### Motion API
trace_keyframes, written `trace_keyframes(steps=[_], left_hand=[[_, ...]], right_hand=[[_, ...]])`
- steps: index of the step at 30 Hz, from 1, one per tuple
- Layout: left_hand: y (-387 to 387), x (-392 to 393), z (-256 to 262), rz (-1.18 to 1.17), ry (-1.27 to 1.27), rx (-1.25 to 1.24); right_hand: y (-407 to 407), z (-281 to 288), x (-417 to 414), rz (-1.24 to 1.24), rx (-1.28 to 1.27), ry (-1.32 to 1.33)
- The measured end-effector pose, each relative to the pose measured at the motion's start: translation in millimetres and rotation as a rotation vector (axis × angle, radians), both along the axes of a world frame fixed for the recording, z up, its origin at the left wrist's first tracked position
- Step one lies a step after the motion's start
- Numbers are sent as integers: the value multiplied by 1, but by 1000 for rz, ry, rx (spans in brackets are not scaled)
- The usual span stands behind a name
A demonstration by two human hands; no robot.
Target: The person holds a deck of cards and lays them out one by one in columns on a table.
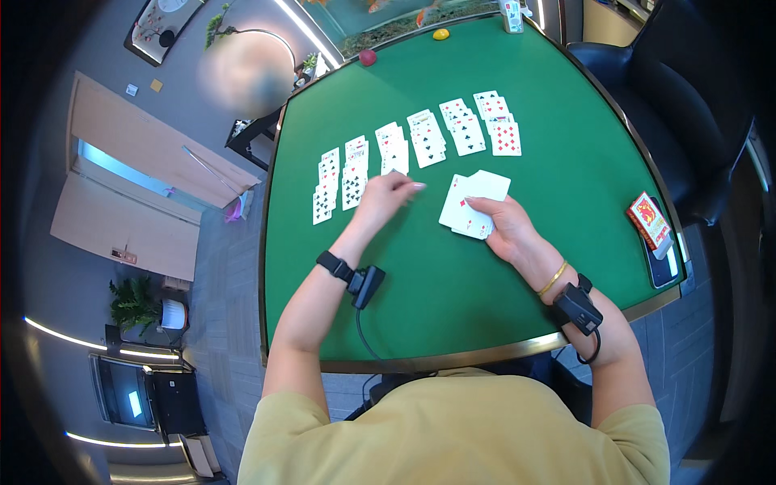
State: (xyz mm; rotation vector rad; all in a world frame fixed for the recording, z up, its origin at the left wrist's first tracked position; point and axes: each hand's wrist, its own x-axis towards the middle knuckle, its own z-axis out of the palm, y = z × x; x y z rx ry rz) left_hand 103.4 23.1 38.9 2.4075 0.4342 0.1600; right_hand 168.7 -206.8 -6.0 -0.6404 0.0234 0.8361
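Observation:
My right hand (515, 230) grips a small fan of playing cards (453, 206) above the green table, with the thumb lying across the front. An ace of diamonds shows on the fan's face; the cards behind are mostly covered. Beside the third column from the left hovers my left hand (383, 200), fingers bent and no card visible in it. Its fingertips are partly hidden. Overlapping face-up cards lie in several columns, from a leftmost column (325, 185) to a rightmost column (503, 124) ending in diamonds. The left hand covers the lower end of the third column (393, 148).
A red card box (648, 221) overlaps a phone (662, 273) at the right edge. Along the far side sit a dark red ball (367, 57), a yellow object (441, 34) and a white bottle (513, 17). A black chair (661, 103) stands to the right. A cable (361, 333) trails from my left wrist.

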Motion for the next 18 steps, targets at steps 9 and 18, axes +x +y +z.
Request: trace_keyframes(steps=[9,18], left_hand=[[-17,30,8,82,38,-485],[16,69,-9,112,38,-107]], right_hand=[[-5,5,7,-83,-44,-26],[-12,10,19,-118,65,63]])
